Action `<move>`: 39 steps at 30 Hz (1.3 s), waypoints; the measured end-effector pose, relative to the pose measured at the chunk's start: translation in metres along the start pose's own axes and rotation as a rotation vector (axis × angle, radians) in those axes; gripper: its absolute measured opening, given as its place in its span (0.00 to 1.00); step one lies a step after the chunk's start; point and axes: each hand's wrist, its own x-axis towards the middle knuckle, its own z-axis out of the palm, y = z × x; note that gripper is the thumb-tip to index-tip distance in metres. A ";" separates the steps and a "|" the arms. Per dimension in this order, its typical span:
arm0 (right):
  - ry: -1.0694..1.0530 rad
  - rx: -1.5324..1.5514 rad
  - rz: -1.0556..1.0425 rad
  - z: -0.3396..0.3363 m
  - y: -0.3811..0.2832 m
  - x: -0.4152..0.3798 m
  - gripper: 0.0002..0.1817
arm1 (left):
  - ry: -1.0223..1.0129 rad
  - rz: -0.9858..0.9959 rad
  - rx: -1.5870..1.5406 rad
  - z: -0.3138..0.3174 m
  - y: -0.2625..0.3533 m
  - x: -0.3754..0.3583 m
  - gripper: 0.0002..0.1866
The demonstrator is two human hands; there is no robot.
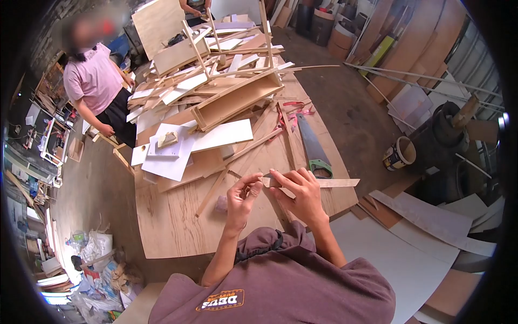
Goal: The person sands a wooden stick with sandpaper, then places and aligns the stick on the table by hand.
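Observation:
Over the near part of the plywood table (172,232), my right hand (299,194) is closed round a thin wooden strip (337,183) that points to the right. At the strip's left end is my left hand (244,197), its thumb and fingertips pinched together; whether they grip the tip is too small to tell. Just beyond my right hand lies a handsaw (311,137) with a green handle. A small pinkish block (221,203) rests on the table beside my left hand.
Wood offcuts (234,65) and an open wooden box (237,102) are piled on the table's far half. A person (97,81) in pink stands at the left; another (197,8) is at the far end. A bucket (400,153) and leaning boards (415,48) stand right.

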 end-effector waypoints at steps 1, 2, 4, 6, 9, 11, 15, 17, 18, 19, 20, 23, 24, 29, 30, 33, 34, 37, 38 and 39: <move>0.006 -0.002 0.001 0.000 0.001 -0.001 0.26 | 0.000 0.072 0.013 0.002 -0.003 0.001 0.12; 0.012 -0.004 0.001 -0.001 0.002 -0.002 0.26 | -0.002 0.071 0.014 0.001 -0.004 0.001 0.12; 0.017 -0.006 -0.004 -0.003 0.002 -0.003 0.26 | -0.036 0.077 -0.016 -0.001 -0.008 0.002 0.13; 0.020 -0.011 -0.010 -0.005 0.003 -0.005 0.25 | -0.044 0.063 -0.028 -0.001 -0.012 0.003 0.12; 0.015 -0.037 -0.037 -0.004 0.007 -0.009 0.25 | -0.047 0.045 -0.003 -0.005 -0.019 0.004 0.12; 0.001 -0.042 -0.037 -0.003 0.009 -0.010 0.24 | -0.042 0.036 0.033 -0.008 -0.020 0.003 0.13; -0.077 -0.089 0.023 -0.008 0.023 -0.015 0.24 | 0.077 0.057 -0.044 -0.018 -0.019 0.010 0.09; -0.114 -0.068 0.044 -0.007 0.026 -0.017 0.25 | 0.050 0.064 -0.169 -0.029 -0.025 0.013 0.08; -0.146 -0.048 0.069 -0.006 0.027 -0.017 0.25 | 0.054 0.067 -0.172 -0.029 -0.024 0.012 0.08; -0.147 -0.049 0.063 -0.005 0.026 -0.016 0.25 | 0.047 0.048 -0.259 -0.028 -0.020 0.011 0.07; -0.140 -0.049 0.056 -0.004 0.025 -0.015 0.25 | 0.038 0.026 -0.344 -0.028 -0.018 0.010 0.07; -0.136 -0.050 0.051 -0.004 0.023 -0.013 0.24 | 0.096 0.061 -0.276 -0.029 -0.023 0.012 0.07; -0.142 -0.051 0.057 -0.005 0.023 -0.013 0.24 | 0.096 0.061 -0.276 -0.029 -0.024 0.012 0.07; -0.130 -0.049 0.030 -0.005 0.028 -0.012 0.24 | 0.059 0.050 -0.310 -0.033 -0.030 0.015 0.08; -0.120 -0.050 0.030 -0.006 0.029 -0.012 0.24 | 0.060 0.050 -0.308 -0.032 -0.027 0.014 0.08; -0.095 -0.051 0.054 -0.005 0.031 -0.012 0.24 | 0.019 0.069 -0.173 -0.026 -0.019 0.012 0.08; -0.093 -0.049 0.058 -0.005 0.031 -0.013 0.24 | 0.014 0.095 -0.184 -0.025 -0.020 0.011 0.08; -0.115 -0.031 0.061 -0.002 0.030 -0.015 0.24 | 0.017 0.128 -0.228 -0.024 -0.018 0.007 0.09; -0.115 0.006 0.064 0.000 0.029 -0.016 0.25 | 0.029 0.133 -0.264 -0.025 -0.017 0.004 0.10; -0.115 0.044 0.067 0.002 0.028 -0.016 0.25 | 0.031 0.132 -0.258 -0.027 -0.018 0.003 0.10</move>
